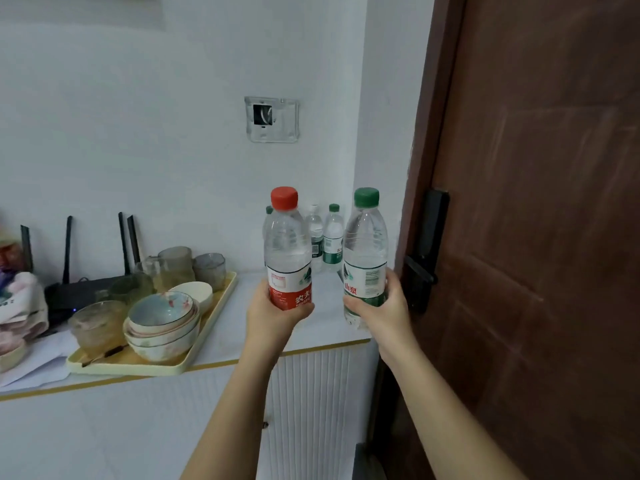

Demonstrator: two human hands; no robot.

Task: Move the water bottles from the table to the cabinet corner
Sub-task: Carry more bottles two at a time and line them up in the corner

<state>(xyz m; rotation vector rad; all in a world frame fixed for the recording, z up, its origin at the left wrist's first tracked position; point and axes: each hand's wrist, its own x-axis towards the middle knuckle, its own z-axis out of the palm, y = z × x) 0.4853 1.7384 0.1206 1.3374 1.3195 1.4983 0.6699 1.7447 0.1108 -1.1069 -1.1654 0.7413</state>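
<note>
Cabinet [221, 327] corner already had bottles [333, 237]; left grip [277, 317] wrapped a red-cap bottle [287, 251], right grip [384, 306] a green-cap bottle [365, 244], upright for parking.

1. The red-capped water bottle [287, 261] has white characters on its red label band: "农", then a second one cut off at the curve.
2. The green-capped water bottle [365, 258] shows "山泉" in red on its white label.
3. The labels on the corner bottles [333, 242] are too small to read.
</note>
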